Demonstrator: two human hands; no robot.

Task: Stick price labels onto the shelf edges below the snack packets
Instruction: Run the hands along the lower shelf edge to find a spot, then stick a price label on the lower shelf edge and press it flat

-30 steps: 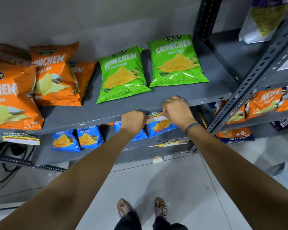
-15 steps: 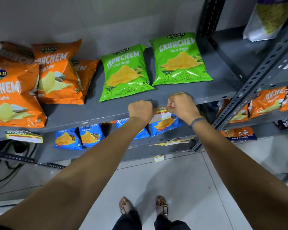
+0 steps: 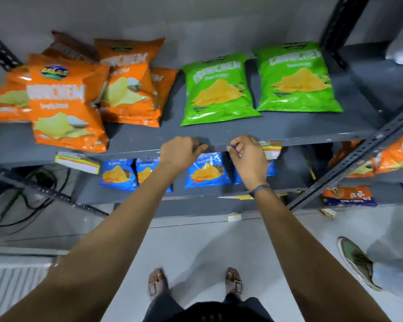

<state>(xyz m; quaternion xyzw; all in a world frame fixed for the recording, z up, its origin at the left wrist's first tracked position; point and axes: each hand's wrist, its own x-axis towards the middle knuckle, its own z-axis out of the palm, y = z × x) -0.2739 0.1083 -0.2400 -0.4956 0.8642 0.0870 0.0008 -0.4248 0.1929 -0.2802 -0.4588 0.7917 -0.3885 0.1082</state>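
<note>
Green snack packets (image 3: 219,89) and orange snack packets (image 3: 65,103) lie on the grey shelf (image 3: 135,138). A white and yellow price label (image 3: 272,149) hangs on the shelf's front edge below the right green packet. My right hand (image 3: 248,156) is just left of that label, fingers curled, and its back covers the label's left end. My left hand (image 3: 179,152) is a loose fist at the shelf edge below the left green packet. I see nothing held in either hand. Another price label (image 3: 77,161) sits on the edge below the orange packets.
Blue snack packets (image 3: 207,170) lie on the lower shelf under my hands. A slotted upright post (image 3: 349,163) rises at the right, with more orange packets (image 3: 398,154) beyond it. Cables (image 3: 33,189) lie at lower left. Another person's shoe (image 3: 356,261) is on the floor at right.
Both hands held the label between them at the shelf edge; they have now slid left along the edge, and the label stays on it to the right of my right hand.
</note>
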